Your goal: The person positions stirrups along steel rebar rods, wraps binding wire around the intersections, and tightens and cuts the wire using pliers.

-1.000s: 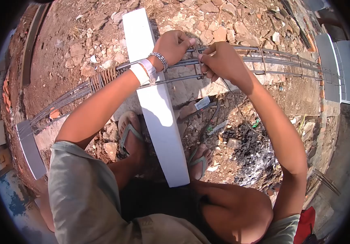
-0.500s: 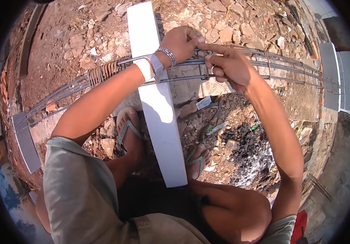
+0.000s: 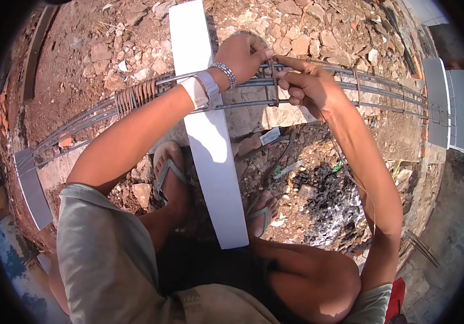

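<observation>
- Working close together now, the left hand (image 3: 240, 56) and right hand (image 3: 315, 89) meet over the steel bars (image 3: 251, 104), with one rusty stirrup (image 3: 275, 81) standing in the narrow gap between them.
- Left hand: much as it was a second ago, thumb and index finger drawn together near the stirrup's top; whether they pinch anything, I can't tell.
- Right hand: here's the change! A second ago its fingers were bunched against that stirrup; now the index finger stretches toward the left fingertips, thumb apart, the others loosely curled.
- And look below the right hand: a thin wire (image 3: 359, 186) trails down along the forearm. Whether those curled fingers grip its upper end is hidden.
- What that means for the work, as I judge it: the right hand has loosened off the stirrup, leaving the fine fingertip work at its top corner.
- Beyond the right hand, a second stirrup (image 3: 356, 86) crosses the bars; to the left of the left hand, a row of rusty rings (image 3: 134, 99) sits bunched along them.
- Under the left wrist, the white board (image 3: 210, 146) runs crosswise beneath the steel.
</observation>
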Tool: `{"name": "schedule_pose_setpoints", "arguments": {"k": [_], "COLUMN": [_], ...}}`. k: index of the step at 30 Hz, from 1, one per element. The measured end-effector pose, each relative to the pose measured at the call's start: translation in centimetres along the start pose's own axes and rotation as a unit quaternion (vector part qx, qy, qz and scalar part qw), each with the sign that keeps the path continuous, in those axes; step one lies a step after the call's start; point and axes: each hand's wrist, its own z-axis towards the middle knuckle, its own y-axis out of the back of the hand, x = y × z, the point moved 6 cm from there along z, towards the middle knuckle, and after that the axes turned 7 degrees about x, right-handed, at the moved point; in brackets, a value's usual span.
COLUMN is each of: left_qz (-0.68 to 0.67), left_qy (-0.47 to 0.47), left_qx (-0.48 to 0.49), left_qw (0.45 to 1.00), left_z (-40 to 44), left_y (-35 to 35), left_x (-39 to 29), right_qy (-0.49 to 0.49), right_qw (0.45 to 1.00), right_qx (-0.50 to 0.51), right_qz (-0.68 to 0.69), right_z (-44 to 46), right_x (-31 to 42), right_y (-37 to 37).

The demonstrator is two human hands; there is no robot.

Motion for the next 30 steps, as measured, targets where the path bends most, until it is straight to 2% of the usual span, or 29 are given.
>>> {"name": "schedule_pose_setpoints", "arguments": {"k": [5, 7, 11, 13, 17, 19, 22, 25, 29, 30], "left_qz": [0.003, -0.055, -0.134, -0.105, -0.076, -0.095, -0.114, -0.122, -0.110, -0.107], "left_qy": [0.054, 0.079, 0.102, 0.082, 0.048, -0.007, -0.079, -0.122, -0.105, -0.098], "left_qx": [0.035, 0.049, 0.023, 0.014, 0.038, 0.054, 0.044, 0.032, 0.066, 0.075], "left_qw": [0.998, 0.994, 0.985, 0.991, 0.995, 0.994, 0.989, 0.985, 0.986, 0.987], "left_z": [0.2, 0.3, 0.3, 0.7, 1.7, 2.1, 2.1, 2.0, 1.8, 1.6], "left_y": [-0.1, -0.4, -0.5, -0.4, -0.4, -0.1, -0.1, -0.1, -0.3, -0.5], "left_x": [0.3, 0.5, 1.0, 1.3, 1.8, 1.3, 0.7, 0.2, -0.1, -0.3], "right_qy": [0.026, 0.028, 0.059, 0.075, 0.151, 0.212, 0.227, 0.172, 0.172, 0.193], "right_qw": [0.996, 0.997, 0.969, 0.948, 0.878, 0.845, 0.803, 0.806, 0.712, 0.668], "right_qx": [0.012, 0.009, 0.016, 0.030, 0.017, -0.001, -0.019, 0.000, 0.006, 0.014], "right_qz": [-0.079, -0.078, -0.239, -0.307, -0.454, -0.492, -0.550, -0.566, -0.680, -0.719], "right_z": [0.7, 0.7, 0.5, 0.3, 0.8, 0.5, -0.3, -1.4, -2.9, -3.4], "right_x": [-0.1, 0.0, 1.3, 2.1, 2.3, 2.4, 1.8, 1.1, 2.7, 3.6], "right_y": [0.4, 0.2, -0.3, -0.7, 0.1, -0.3, -0.9, -1.3, -2.4, -3.0]}}
